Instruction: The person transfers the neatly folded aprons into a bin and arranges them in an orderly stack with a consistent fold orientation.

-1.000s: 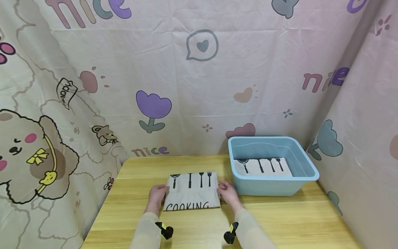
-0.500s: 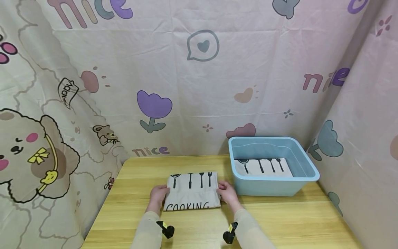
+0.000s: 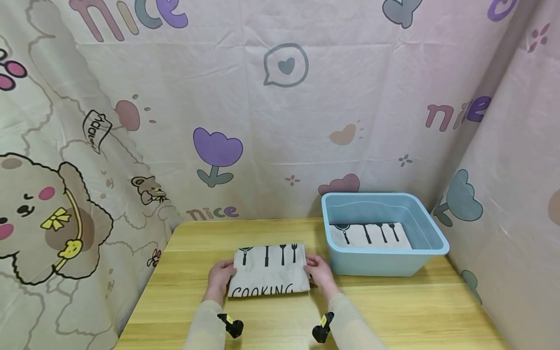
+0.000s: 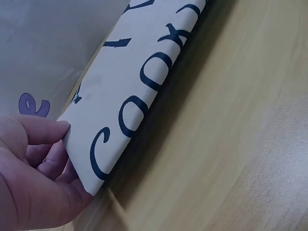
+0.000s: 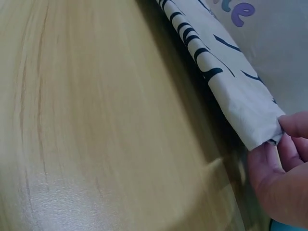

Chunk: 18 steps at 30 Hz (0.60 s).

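Note:
A folded white cloth printed with black kitchen utensils and the word COOKING is held level by both hands over the wooden table. My left hand pinches its left edge, thumb on top and fingers underneath, as the left wrist view shows on the cloth's corner. At the opposite edge, my right hand pinches the cloth the same way. Dark shadow lies under the cloth's near edge in both wrist views. Another folded cloth with the same utensil print lies inside the blue plastic tub.
The tub stands at the back right of the wooden table, close to my right hand. A printed fabric curtain hangs behind the table and along both sides. Small black devices are strapped at both wrists.
The cloth's edges have shifted very slightly and it looks a little raised, with both hands gripping its sides. The tub and the cloth in it stay put.

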Each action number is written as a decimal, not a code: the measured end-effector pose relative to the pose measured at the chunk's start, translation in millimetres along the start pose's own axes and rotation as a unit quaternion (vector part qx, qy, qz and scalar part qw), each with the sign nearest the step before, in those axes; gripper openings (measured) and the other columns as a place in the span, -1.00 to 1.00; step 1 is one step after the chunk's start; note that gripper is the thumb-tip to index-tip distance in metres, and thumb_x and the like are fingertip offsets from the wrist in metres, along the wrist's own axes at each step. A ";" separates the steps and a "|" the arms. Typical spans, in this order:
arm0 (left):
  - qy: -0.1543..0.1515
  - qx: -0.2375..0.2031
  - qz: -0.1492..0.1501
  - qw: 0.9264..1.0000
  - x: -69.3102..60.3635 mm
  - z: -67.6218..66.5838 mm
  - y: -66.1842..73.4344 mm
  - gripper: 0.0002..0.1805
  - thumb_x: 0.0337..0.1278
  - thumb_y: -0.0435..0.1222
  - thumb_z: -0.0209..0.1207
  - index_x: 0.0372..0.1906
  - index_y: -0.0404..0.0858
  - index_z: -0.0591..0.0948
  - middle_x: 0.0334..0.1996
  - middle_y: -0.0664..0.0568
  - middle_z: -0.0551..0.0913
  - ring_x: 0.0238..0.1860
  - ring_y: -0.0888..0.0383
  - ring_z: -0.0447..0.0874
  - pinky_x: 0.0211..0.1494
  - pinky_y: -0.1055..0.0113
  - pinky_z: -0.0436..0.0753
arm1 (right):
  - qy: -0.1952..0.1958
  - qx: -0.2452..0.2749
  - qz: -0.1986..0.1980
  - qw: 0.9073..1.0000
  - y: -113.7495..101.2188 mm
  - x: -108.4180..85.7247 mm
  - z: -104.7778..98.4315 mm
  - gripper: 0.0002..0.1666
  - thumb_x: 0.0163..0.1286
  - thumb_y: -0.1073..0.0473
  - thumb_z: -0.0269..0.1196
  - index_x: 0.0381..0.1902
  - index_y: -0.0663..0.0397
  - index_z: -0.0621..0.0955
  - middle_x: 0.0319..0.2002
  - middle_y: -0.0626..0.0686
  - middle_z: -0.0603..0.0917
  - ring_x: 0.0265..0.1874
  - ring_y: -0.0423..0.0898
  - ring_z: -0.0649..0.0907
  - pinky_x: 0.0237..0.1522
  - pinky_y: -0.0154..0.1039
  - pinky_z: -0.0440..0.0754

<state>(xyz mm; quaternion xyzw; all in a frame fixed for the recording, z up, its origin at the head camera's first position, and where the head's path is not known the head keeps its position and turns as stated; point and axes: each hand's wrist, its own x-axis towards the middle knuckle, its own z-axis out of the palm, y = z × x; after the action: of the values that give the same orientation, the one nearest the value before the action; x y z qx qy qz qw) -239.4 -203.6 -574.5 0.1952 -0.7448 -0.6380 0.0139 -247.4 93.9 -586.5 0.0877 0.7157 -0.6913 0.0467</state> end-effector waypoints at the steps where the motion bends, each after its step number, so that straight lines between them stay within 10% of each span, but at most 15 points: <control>1: -0.004 -0.012 -0.005 1.000 -0.1 -1.6 -0.1 -0.58 0.18 -0.56 0.14 0.16 -0.60 0.50 0.05 -0.44 0.56 -0.14 -0.08 0.63 -0.14 0.19 0.64 | -0.005 0.014 0.007 1.000 0.0 0.3 -0.3 -0.49 0.29 0.45 0.22 0.20 0.47 0.45 -0.04 0.24 0.58 -0.21 -0.06 0.59 -0.29 -0.18 0.63; 9: -0.032 -0.101 -0.042 0.993 -3.3 -15.7 5.7 -0.48 0.20 -0.57 0.14 0.28 -0.57 0.39 0.16 -0.35 0.55 -0.29 0.16 0.64 -0.28 0.30 0.65 | -0.033 0.086 0.037 0.995 -6.5 -0.7 0.0 -0.44 0.31 0.47 0.21 0.27 0.42 0.42 -0.01 0.20 0.56 -0.21 -0.04 0.61 -0.21 -0.13 0.67; 18: -0.044 -0.139 -0.046 0.988 -4.3 -28.3 15.7 -0.46 0.21 -0.54 0.17 0.30 -0.52 0.39 -0.20 0.04 0.72 -0.37 0.18 0.67 -0.34 0.30 0.67 | -0.052 0.136 0.029 0.989 -21.2 -5.2 2.5 -0.40 0.28 0.51 0.20 0.30 0.43 0.39 -0.10 0.10 0.53 -0.30 -0.12 0.58 -0.32 -0.18 0.66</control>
<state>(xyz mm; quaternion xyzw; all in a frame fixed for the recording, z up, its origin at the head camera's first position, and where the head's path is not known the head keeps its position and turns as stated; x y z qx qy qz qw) -232.0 -227.3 -553.2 0.1973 -0.6389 -0.7433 -0.0210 -246.4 90.5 -564.8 0.0782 0.6090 -0.7840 0.0917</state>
